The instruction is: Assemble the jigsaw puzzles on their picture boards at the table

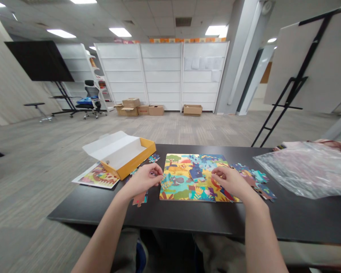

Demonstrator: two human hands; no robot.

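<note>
A colourful animal jigsaw puzzle (177,182) lies on the black table, with some pieces resting loosely on its picture. At its left edge is my left hand (146,177), thumb and fingertips close together; whatever they pinch, if anything, is too small to make out. My right hand (231,181) is over the puzzle's right part, its fingers curled toward the thumb, and what they hold cannot be made out. Loose pieces (140,199) lie beside and under my left hand. More loose pieces (263,185) are spread to the right of the puzzle, beyond my right hand.
An open yellow box (136,157) with a white inside stands at the table's back left, beside a printed picture sheet (98,176). Clear plastic wrapping (309,170) covers the right side. The black table's (187,216) front edge is close to my lap.
</note>
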